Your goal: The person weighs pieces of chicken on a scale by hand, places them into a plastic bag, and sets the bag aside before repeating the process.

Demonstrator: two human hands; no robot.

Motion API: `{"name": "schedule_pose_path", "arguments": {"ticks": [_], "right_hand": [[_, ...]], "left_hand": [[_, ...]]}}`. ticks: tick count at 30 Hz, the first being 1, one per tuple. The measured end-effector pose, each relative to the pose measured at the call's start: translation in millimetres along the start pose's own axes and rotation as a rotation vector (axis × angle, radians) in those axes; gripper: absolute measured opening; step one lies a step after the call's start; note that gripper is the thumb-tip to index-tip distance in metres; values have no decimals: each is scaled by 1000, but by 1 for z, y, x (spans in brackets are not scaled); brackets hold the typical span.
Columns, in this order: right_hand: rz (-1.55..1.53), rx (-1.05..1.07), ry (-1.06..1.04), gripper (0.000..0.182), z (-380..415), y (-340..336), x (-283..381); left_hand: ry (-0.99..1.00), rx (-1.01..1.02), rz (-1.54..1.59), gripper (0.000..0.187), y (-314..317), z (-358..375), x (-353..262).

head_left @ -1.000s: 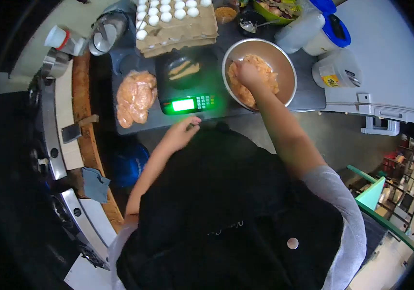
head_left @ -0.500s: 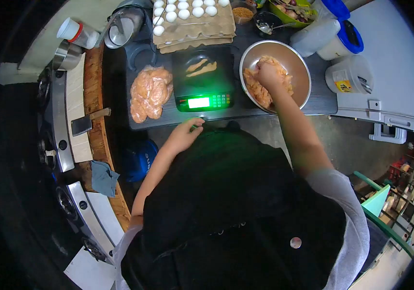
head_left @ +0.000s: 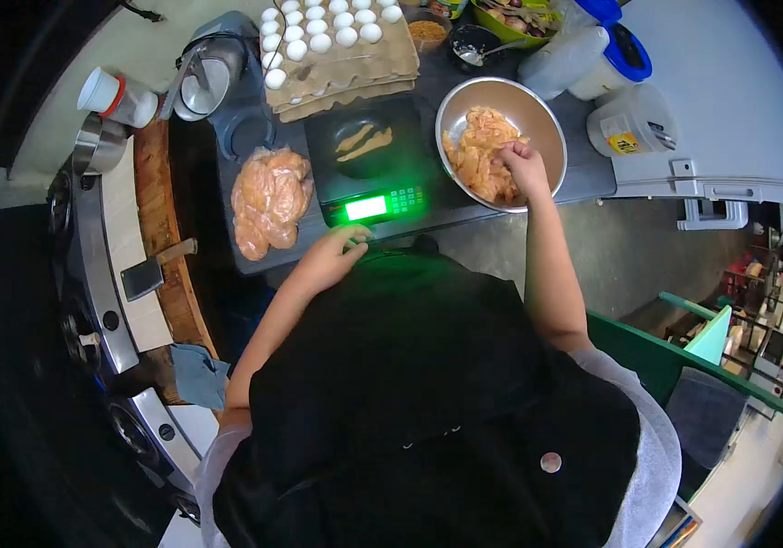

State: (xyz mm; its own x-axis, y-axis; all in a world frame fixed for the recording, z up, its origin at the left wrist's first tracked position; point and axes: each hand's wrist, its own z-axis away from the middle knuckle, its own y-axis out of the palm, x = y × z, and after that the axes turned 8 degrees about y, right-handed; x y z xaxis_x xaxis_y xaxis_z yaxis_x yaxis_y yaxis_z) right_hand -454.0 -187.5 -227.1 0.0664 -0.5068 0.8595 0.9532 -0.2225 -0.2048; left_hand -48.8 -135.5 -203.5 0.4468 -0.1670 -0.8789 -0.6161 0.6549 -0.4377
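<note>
A steel bowl [head_left: 551, 123] holds a heap of raw meat strips [head_left: 480, 151]. Over the heap's right side is my right hand [head_left: 523, 168], its fingers pinched at the edge of the meat; what they grip is too small to make out. A black digital scale [head_left: 328, 164] with a green-lit display carries two pale meat strips [head_left: 373, 144]. My left hand [head_left: 335, 256] rests by the table edge just below the display, fingers apart and holding nothing. Left of the scale lies a clear plastic bag of raw meat [head_left: 271, 201].
Egg trays [head_left: 341, 64] stand behind the scale. A green bowl [head_left: 529, 32], lidded tubs [head_left: 611, 73] and a clear container [head_left: 624, 123] are at the back right. On the left are a cleaver [head_left: 143, 279], a blue cloth [head_left: 198, 374] and a stove [head_left: 99, 310].
My right hand has drawn back from deep in the meat heap to its right side, and its fingers now show. The whole view has shifted and turned slightly.
</note>
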Motion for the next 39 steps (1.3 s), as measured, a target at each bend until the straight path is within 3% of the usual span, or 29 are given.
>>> {"name": "schedule_pose_path", "arguments": {"ticks": [4, 8, 17, 20, 24, 26, 28, 30, 33, 39], "right_hand": [[477, -301, -174, 18, 14, 2, 4], [487, -379, -168, 20, 30, 15, 21], [312, -93, -310, 19, 57, 96, 103], [140, 125, -311, 19, 51, 135, 112], [213, 195, -344, 19, 34, 169, 107], [316, 174, -255, 19, 17, 178, 89], [456, 136, -272, 20, 5, 174, 67], [764, -121, -389, 20, -4, 165, 48], [611, -260, -362, 22, 2, 125, 45], [697, -501, -266, 17, -13, 19, 35]], "left_hand": [[14, 15, -11, 32, -11, 2, 0], [29, 31, -46, 33, -17, 8, 8], [-9, 33, 37, 33, -26, 18, 22], [6, 33, 4, 33, -27, 18, 28], [0, 32, 10, 33, -28, 18, 26], [14, 21, -7, 33, -25, 17, 28], [9, 23, 3, 33, -22, 14, 27], [5, 25, 14, 32, -19, 13, 25], [18, 12, 3, 33, -15, 11, 20], [26, 6, -15, 29, -1, 0, 8]]}}
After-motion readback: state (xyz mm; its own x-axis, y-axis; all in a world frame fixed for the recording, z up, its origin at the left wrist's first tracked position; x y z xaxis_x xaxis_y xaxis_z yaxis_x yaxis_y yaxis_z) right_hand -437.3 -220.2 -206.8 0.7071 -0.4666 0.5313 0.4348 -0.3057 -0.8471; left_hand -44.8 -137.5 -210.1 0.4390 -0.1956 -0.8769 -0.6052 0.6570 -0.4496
